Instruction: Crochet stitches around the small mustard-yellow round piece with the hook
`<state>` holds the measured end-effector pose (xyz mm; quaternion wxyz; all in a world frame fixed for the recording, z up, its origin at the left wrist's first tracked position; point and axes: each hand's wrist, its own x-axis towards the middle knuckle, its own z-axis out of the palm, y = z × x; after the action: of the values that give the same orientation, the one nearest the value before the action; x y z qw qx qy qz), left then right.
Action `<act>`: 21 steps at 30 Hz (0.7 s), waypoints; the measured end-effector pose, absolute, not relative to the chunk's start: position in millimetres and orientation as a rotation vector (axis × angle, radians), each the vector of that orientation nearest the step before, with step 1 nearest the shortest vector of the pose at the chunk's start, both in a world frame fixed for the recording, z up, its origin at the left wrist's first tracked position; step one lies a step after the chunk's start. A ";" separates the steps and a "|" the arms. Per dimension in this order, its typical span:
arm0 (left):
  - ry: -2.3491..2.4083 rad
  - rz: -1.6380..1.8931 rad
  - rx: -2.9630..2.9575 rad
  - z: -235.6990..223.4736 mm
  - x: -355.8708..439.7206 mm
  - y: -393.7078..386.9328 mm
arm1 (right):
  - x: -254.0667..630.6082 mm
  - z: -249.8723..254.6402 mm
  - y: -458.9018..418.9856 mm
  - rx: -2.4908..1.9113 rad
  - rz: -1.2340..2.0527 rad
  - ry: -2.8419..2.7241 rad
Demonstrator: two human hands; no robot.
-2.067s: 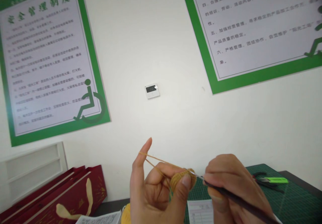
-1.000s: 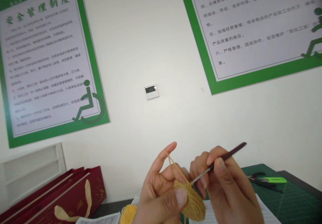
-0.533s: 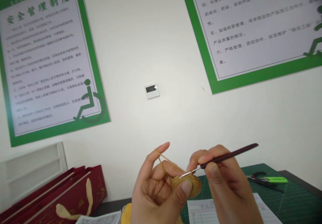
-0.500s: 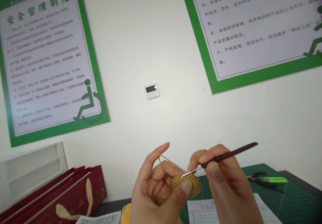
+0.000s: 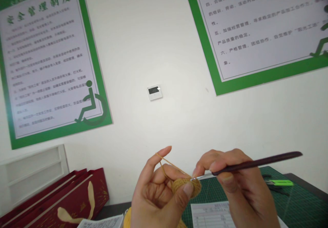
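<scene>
A small rounded piece of mustard-yellow crochet work (image 5: 176, 187) is pinched between the thumb and fingers of my left hand (image 5: 159, 190). Yarn (image 5: 170, 162) of the same colour loops over my raised left index finger and runs down to the piece. My right hand (image 5: 238, 180) grips a crochet hook (image 5: 258, 162) with a dark handle, much like a pencil. The hook's silver tip touches the upper edge of the crochet piece. Below my left hand, partly hidden behind it, lies a yellow yarn ball (image 5: 128, 219).
A green cutting mat (image 5: 298, 200) covers the table, with printed paper (image 5: 210, 214) on it. Behind my right hand lie a bright green-handled tool (image 5: 282, 183) and dark pliers, partly hidden. Dark red gift bags (image 5: 77, 197) stand left; posters and a thermostat (image 5: 154, 93) hang on the wall.
My right hand has moved right, drawing the hook back so its tip sits farther right on the piece. My left hand has shifted slightly left with the crochet work.
</scene>
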<state>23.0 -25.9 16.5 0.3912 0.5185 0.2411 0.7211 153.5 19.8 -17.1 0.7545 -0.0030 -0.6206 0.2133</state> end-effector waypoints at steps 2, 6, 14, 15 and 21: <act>0.637 1.840 1.330 16.2 22.6 -26.1 | 155.4 -15.3 17.2 -0.023 0.391 -1.378; 0.691 1.868 1.360 16.1 23.3 -27.6 | 161.9 -8.6 12.2 -0.011 0.139 -1.503; 0.728 1.890 1.382 16.4 25.9 -30.8 | 167.8 -1.6 11.6 -0.007 -0.133 -1.573; 0.712 1.863 1.376 16.0 25.3 -30.8 | 166.1 -2.5 12.7 0.005 -0.127 -1.559; 0.617 1.743 1.290 15.0 22.1 -27.3 | 144.2 -12.6 20.7 0.058 0.138 -1.380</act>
<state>22.1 -27.3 15.0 0.4291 0.5170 0.2472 0.6982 144.2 20.7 -12.6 0.7687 0.0267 -0.6359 0.0635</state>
